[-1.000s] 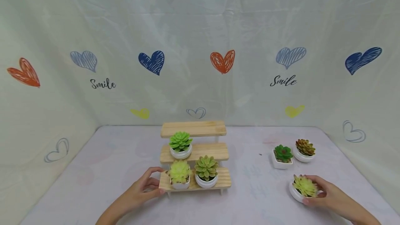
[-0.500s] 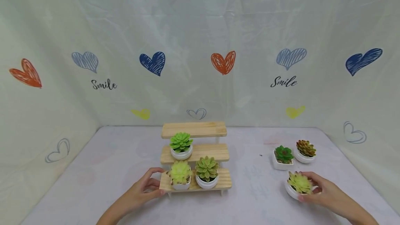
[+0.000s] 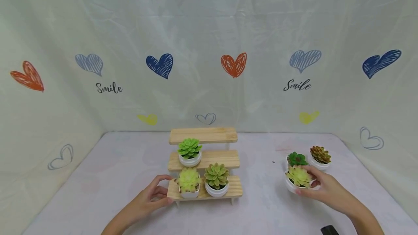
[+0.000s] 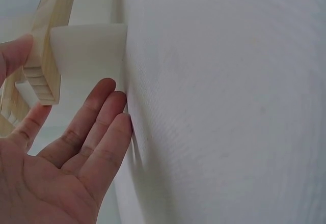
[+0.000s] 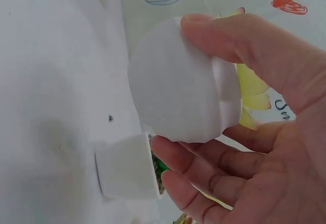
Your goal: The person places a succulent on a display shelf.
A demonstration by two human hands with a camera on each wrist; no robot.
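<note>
My left hand (image 3: 151, 194) pinches the left end of the lowest board of a three-tier wooden plant stand (image 3: 238, 188). In the left wrist view, thumb and index finger are at the board's end (image 4: 43, 76), the other fingers stretched out below. My right hand (image 3: 330, 190) grips a yellow-green potted succulent (image 3: 298, 177) by its round white pot (image 5: 175, 84). That pot is clear of the table and overlaps a dark green succulent (image 3: 297, 159) in a square pot (image 5: 127, 167). Beside these stands a reddish-brown succulent (image 3: 320, 154) in a round pot.
On the lowest board are a pale yellow-green succulent (image 3: 188, 180) and a dusty green one (image 3: 217, 176). A bright green succulent (image 3: 189, 148) sits on the middle board; the top board (image 3: 202, 135) is bare. A black object (image 3: 329, 230) shows at the front edge.
My right hand has lifted the yellow-green succulent and carried it leftward and away from me, towards the dark green one. The left hand stays on the stand. A black object has appeared at the bottom.
</note>
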